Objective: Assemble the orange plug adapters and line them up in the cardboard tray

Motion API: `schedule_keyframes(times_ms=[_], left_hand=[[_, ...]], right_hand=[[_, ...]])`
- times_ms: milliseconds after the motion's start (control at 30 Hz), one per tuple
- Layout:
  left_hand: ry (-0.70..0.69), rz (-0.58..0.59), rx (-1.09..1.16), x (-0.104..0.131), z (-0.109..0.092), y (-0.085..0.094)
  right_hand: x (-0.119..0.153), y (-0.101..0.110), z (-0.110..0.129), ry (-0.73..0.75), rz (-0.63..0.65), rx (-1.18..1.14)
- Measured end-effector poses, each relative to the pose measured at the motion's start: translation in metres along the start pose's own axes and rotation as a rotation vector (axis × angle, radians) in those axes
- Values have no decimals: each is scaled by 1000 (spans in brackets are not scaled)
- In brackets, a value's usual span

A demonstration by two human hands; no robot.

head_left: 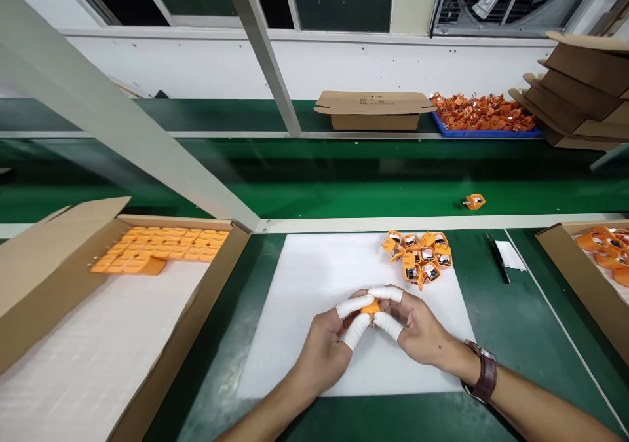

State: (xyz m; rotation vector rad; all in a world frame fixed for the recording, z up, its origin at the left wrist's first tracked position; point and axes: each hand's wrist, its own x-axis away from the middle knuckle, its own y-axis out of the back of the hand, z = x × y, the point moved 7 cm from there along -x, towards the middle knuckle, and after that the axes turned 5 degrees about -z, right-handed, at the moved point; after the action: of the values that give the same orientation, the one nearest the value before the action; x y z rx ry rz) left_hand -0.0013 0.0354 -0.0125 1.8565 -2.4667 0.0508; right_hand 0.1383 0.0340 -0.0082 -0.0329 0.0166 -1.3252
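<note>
Between the fingertips of both hands is a small orange plastic part (371, 308) with a bit of metal at its lower end. My left hand (330, 345) pinches it from the left, and my right hand (417, 324) pinches it from the right. White finger cots cover the thumbs and index fingers, hiding much of the part. Both hands are above a white sheet (304, 285) on the green table. A cluster of similar orange parts (427, 257), some showing dark and silvery insides, lies at the sheet's upper right, beyond my right hand.
At left, an open cardboard box (240, 236) holds rows of orange parts (162, 245). Another box (565, 258) stands at right, near a black pen (498, 258). One orange part (474, 201) lies on the green belt. A blue tray (486, 133) of orange parts sits behind.
</note>
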Motion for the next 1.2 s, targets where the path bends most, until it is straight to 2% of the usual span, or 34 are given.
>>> schedule_keyframes(times_ms=[333,433,533,600,900,1000,1133,1200], left_hand=[[-58,91,-60,1,-8,3],[-205,86,-211,3,-14,5],[-389,-3,-423,6,-19,7],[-452,-71,-495,6,-20,10],[-276,-133,-660,-13,-16,40],[-213,-150,-657,-16,-10,41],[-215,-241,-643,-17,-10,39],[-190,-282,-555,-18,-10,41]], right_hand=[[0,5,-12,-60,0,-164],[0,9,-14,-85,-29,-170],[1,8,-16,-103,-30,-159],[1,6,-17,-88,-13,-143],[4,6,-20,0,-43,5],[5,4,-18,45,-11,99],[5,2,-10,104,13,210],[6,1,-6,128,14,237]])
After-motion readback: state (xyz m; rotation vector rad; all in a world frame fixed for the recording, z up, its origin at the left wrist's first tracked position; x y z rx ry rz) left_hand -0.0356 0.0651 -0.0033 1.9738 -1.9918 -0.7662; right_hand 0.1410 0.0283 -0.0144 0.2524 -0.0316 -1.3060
